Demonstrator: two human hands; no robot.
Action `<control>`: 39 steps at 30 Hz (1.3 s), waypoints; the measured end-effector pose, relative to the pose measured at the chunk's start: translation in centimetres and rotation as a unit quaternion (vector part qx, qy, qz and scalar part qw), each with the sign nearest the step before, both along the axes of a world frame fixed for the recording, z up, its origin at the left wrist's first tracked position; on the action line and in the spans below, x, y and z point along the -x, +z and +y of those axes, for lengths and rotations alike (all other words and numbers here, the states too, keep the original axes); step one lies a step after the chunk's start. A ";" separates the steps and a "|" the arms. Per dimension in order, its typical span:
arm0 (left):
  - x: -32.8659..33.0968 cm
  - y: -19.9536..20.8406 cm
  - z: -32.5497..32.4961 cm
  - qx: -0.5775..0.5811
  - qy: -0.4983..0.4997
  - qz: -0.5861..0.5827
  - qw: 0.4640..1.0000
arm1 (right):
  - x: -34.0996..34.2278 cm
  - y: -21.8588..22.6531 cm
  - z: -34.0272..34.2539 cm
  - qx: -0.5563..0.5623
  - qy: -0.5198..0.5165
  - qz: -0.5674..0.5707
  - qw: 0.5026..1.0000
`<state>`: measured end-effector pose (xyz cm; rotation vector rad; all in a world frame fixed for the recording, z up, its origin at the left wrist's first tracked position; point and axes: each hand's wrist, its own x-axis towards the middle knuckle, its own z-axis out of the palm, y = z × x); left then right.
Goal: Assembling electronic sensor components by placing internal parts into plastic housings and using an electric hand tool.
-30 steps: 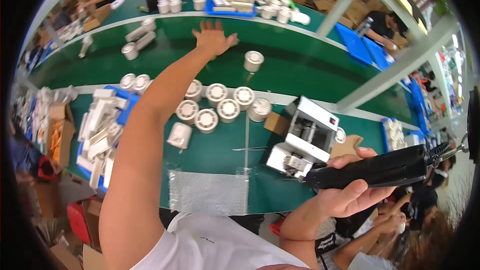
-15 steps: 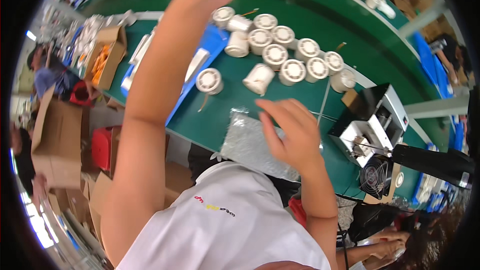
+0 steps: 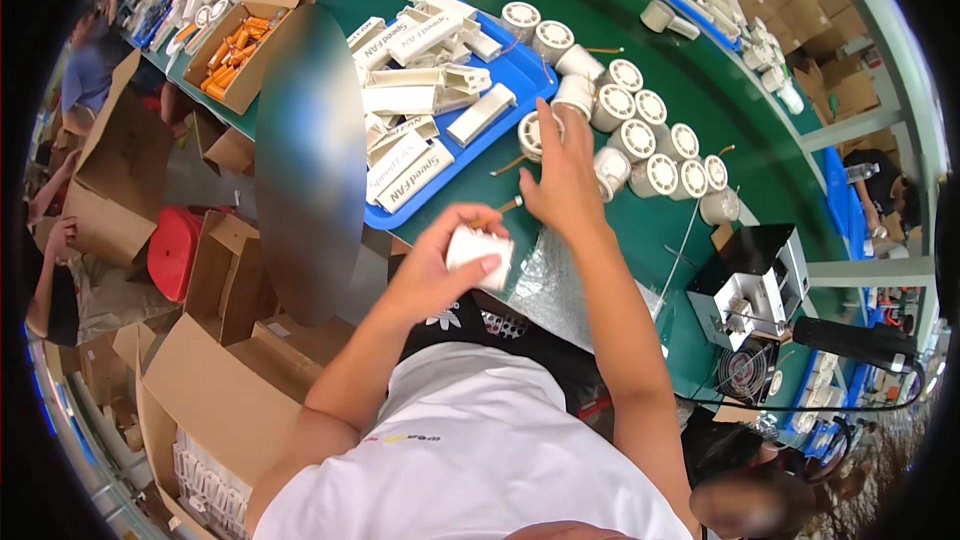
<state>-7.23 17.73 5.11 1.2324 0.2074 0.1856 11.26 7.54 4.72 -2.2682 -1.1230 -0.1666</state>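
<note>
My left hand point(image 3: 440, 265) is closed around a white fan housing point(image 3: 482, 258), held above the table's near edge. A short wire with a pale plug sticks out past its fingers. My right hand point(image 3: 568, 175) reaches over the table, its fingers stretched toward a round white fan housing point(image 3: 530, 135) with a vented top and a trailing wire. Whether the fingertips touch it I cannot tell. Several more such housings point(image 3: 635, 140) stand in a cluster beyond and to the right. Beneath my right forearm lies a clear bubble-wrap sheet point(image 3: 550, 285).
A blue tray point(image 3: 465, 155) of white plastic handle parts lies left of the housings. Farther left stands a cardboard box point(image 3: 255, 90) of orange parts. A black-and-white machine point(image 3: 745, 290) stands at the right. An open carton point(image 3: 215, 390) is at lower left. Other people work around the tables.
My left arm has come back from its far reach, and the hand now holds a white fan housing. My right hand has moved forward from over the bubble wrap to the housings. The view has shifted.
</note>
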 end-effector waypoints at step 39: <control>-7.2 -3.4 -13.0 -0.270 -0.125 -0.249 0.922 | 6.2 3.2 -22.0 -0.420 0.077 0.288 0.857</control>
